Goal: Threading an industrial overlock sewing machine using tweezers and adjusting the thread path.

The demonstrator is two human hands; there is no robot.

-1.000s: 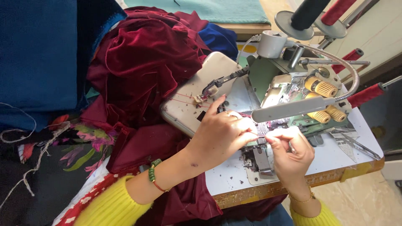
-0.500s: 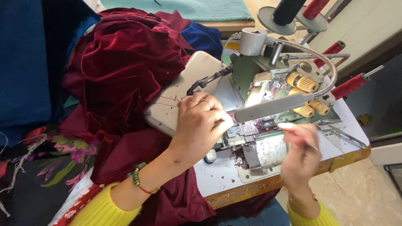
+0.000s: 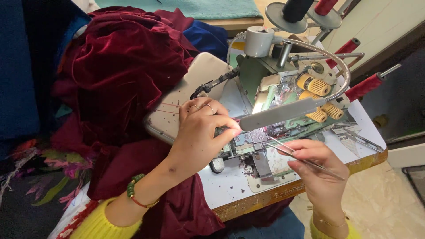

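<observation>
Right now my left hand (image 3: 199, 132) sits at the front of the green overlock sewing machine (image 3: 270, 88), fingertips pinched together close under the grey lamp head (image 3: 283, 114); whether a thread lies between them I cannot tell, it is too fine to see. My right hand (image 3: 316, 170) is closed on a pair of slim metal tweezers (image 3: 294, 155), held like a pen, with the points aimed left and up toward the presser foot area (image 3: 259, 137) just beside my left fingertips. The tweezer tips lie near that metal plate, between my two hands. Room is tight up here: the lamp's flexible neck (image 3: 341, 71) arches over the machine, and the yellow tension knobs (image 3: 316, 86) crowd the space just behind. To my left a big heap of dark red velvet cloth (image 3: 119, 75) rises against the machine's cream cover (image 3: 177, 106) and spills down under my left forearm, so that side is blocked. The white table top (image 3: 221, 186) shows bare in front of the machine, dotted with lint, and its wooden front edge (image 3: 265, 201) runs just below my right wrist. Open floor lies beyond the table's right corner. A green bead bracelet (image 3: 133, 188) rings my left wrist above the yellow sleeve (image 3: 95, 223).
</observation>
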